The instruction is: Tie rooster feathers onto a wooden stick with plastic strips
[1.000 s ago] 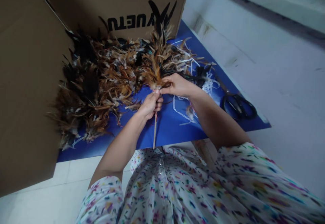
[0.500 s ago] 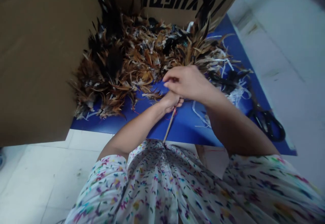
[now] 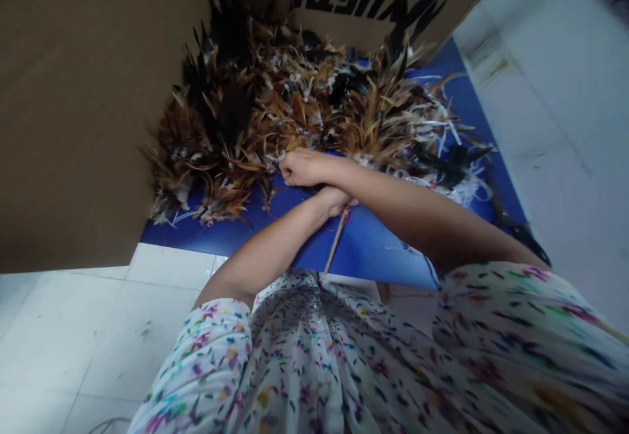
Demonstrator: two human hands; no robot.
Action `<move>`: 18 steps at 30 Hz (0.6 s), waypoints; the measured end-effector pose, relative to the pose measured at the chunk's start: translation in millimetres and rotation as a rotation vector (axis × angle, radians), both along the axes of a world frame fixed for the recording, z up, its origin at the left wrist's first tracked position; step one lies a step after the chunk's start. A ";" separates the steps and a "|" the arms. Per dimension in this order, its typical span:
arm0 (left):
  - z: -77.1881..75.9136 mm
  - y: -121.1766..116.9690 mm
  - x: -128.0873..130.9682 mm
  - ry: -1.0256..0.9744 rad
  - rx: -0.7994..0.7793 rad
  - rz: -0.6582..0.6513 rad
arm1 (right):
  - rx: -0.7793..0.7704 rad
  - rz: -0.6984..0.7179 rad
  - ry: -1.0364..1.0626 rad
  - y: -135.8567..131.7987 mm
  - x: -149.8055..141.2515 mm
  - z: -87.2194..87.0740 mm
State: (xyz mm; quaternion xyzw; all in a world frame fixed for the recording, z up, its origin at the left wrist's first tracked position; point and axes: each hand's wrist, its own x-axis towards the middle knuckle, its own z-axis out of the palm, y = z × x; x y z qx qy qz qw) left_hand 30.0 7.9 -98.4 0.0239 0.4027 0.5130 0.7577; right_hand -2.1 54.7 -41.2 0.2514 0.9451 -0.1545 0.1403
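Observation:
My left hand [image 3: 337, 200] is closed around the upper part of a thin stick [image 3: 335, 247], whose lower end points toward my lap. A red thread shows beside that hand. My right hand [image 3: 302, 166] crosses over the left wrist, its fingers curled together at the near edge of a heap of brown and black feathers [image 3: 304, 109]. Whatever those fingers hold, if anything, is hidden. The right forearm covers part of the stick's top and my left fingers.
A cardboard box [image 3: 344, 24] stands behind the feathers, and a large cardboard panel [image 3: 88, 119] rises at the left. On the right of the blue table [image 3: 373, 244] lie white strings [image 3: 466, 188] and partly hidden scissors [image 3: 531, 240].
My right hand has left the left hand's fingertips and swung left across the left wrist, its fingers closing. The left hand keeps its hold on the stick. The view has shifted.

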 end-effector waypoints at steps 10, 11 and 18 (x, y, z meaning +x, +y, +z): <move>14.8 0.4 -4.6 0.170 0.218 -0.201 | -0.736 -0.398 0.683 25.2 43.3 23.5; 15.2 -0.1 -4.9 0.176 0.217 -0.200 | -0.754 -0.406 0.723 24.7 47.6 26.7; 15.2 0.9 -5.6 0.247 0.255 -0.223 | -0.654 -0.352 0.874 33.1 92.3 60.6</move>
